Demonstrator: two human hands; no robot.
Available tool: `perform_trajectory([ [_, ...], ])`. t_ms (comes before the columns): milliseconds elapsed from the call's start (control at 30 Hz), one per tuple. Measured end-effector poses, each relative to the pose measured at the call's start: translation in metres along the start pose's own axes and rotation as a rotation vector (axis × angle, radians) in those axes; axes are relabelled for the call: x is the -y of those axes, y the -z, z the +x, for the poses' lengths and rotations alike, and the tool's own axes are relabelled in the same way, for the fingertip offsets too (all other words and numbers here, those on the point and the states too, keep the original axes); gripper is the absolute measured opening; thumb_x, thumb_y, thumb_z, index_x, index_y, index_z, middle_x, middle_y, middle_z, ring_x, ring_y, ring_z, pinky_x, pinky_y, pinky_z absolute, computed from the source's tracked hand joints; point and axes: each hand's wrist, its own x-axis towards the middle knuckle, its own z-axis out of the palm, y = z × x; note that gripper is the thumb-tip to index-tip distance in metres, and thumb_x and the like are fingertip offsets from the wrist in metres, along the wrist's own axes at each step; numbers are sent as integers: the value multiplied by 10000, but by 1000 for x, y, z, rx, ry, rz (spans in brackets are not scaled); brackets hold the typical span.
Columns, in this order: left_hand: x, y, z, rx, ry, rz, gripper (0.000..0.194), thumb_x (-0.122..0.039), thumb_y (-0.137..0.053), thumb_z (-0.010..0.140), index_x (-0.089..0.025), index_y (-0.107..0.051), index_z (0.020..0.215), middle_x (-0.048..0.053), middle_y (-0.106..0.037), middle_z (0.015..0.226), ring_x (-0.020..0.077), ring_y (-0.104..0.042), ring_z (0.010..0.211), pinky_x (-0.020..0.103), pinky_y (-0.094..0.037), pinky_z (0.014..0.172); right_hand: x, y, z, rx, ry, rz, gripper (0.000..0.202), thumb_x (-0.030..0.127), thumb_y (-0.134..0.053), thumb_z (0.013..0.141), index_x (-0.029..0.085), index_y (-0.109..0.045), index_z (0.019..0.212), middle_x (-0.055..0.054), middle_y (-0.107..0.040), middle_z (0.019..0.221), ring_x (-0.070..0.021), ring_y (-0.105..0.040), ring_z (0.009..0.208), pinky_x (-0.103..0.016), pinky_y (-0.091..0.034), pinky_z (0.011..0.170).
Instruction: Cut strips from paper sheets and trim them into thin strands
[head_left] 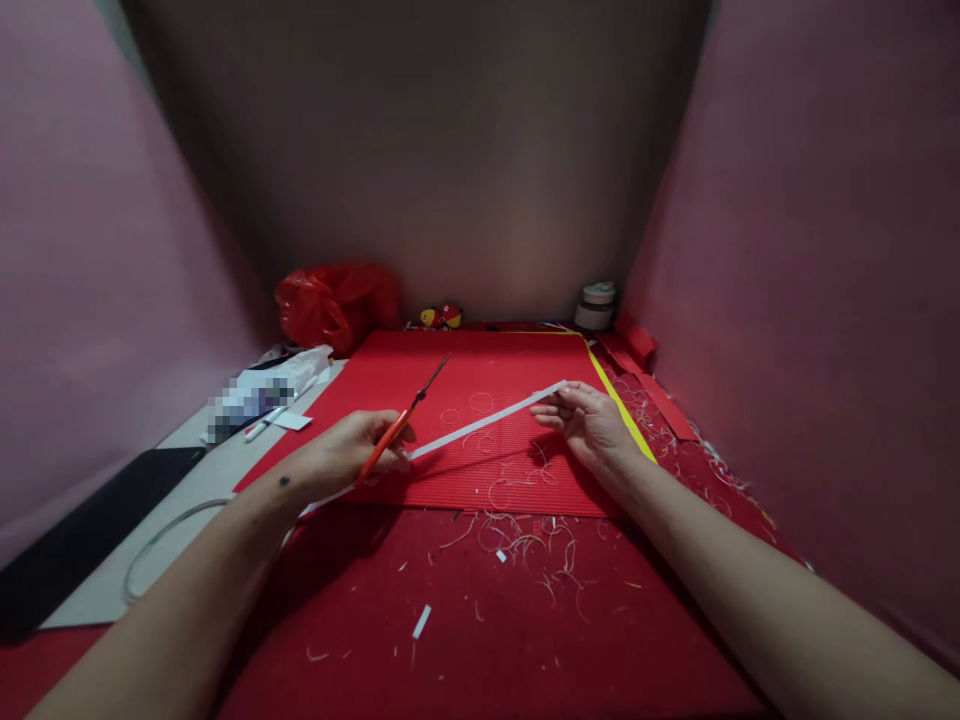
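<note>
My left hand (367, 445) is closed around orange-handled scissors (391, 432), whose dark, narrow blades point up and away to the right. The same hand also grips a white strip (487, 420), perhaps paper or tape, which passes through its fingers and trails out below the wrist. At the strip's far end, the thumb and fingertips of my right hand (589, 420) pinch it, so it stretches slanting upward between both hands. Beneath it lies a red ribbed sheet (420, 370), and the strip's shadow falls on the ribs.
Curly thread scraps (525, 545) and a small white piece (422, 621) litter the dark red cloth (360, 640). A red plastic bag (337, 305), small toys (441, 316) and a lidded jar (597, 305) stand at the back. Pink side walls (825, 300) enclose the area. A black slab (97, 535) lies left.
</note>
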Motion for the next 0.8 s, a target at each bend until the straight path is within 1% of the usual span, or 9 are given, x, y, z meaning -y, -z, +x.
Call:
perform_trajectory([
  [100,6,1,-1,-36,-18,13,332,-364,-603,636,-148,-535,879,1,-550,741,113,-482,626,238,-364,567,-1,0,-1,7,1,-12,76,129,-591,689,178,-534,698,-30,-650,639,-188,-676,612,-279,-537,567],
  [200,8,2,-3,-58,-27,25,338,-373,-604,631,-146,-529,871,9,-557,740,120,-500,635,248,-377,584,-1,1,-1,14,13,-32,73,121,-585,699,176,-538,704,-37,-650,663,-185,-675,622,-289,-538,586],
  [300,8,3,-6,-27,12,-37,343,-351,-596,623,-145,-504,882,21,-586,730,124,-521,610,246,-372,554,0,4,1,3,31,-46,67,124,-584,700,178,-546,703,-35,-648,666,-182,-674,634,-294,-539,602],
  [367,7,4,-7,-5,34,-95,361,-335,-583,618,-138,-493,907,52,-624,757,140,-553,628,251,-383,554,1,5,2,-21,30,-46,62,133,-589,686,179,-548,690,-30,-645,652,-184,-675,630,-293,-539,598],
  [467,9,8,-9,-12,19,-104,356,-305,-564,619,-128,-496,921,79,-652,796,148,-576,660,256,-401,580,3,6,3,-50,20,-46,41,152,-587,659,179,-557,665,-33,-644,631,-190,-674,623,-296,-538,592],
  [533,12,10,-9,-32,2,-81,335,-286,-552,624,-130,-504,917,64,-649,783,136,-569,647,250,-401,578,4,7,4,-56,21,-58,26,169,-580,655,181,-561,641,-39,-642,622,-195,-674,638,-310,-542,619],
  [667,15,14,-8,-66,-2,-48,298,-262,-548,624,-134,-517,892,29,-624,728,112,-539,598,243,-387,561,7,9,5,-103,3,-57,71,187,-543,644,187,-552,574,-60,-641,615,-212,-666,663,-372,-540,707],
  [800,13,14,-8,-88,-27,-28,283,-274,-565,632,-133,-527,873,26,-617,724,122,-550,623,253,-396,592,8,10,5,-157,-18,-32,84,177,-520,619,195,-531,538,-74,-649,619,-211,-653,648,-386,-536,716],
])
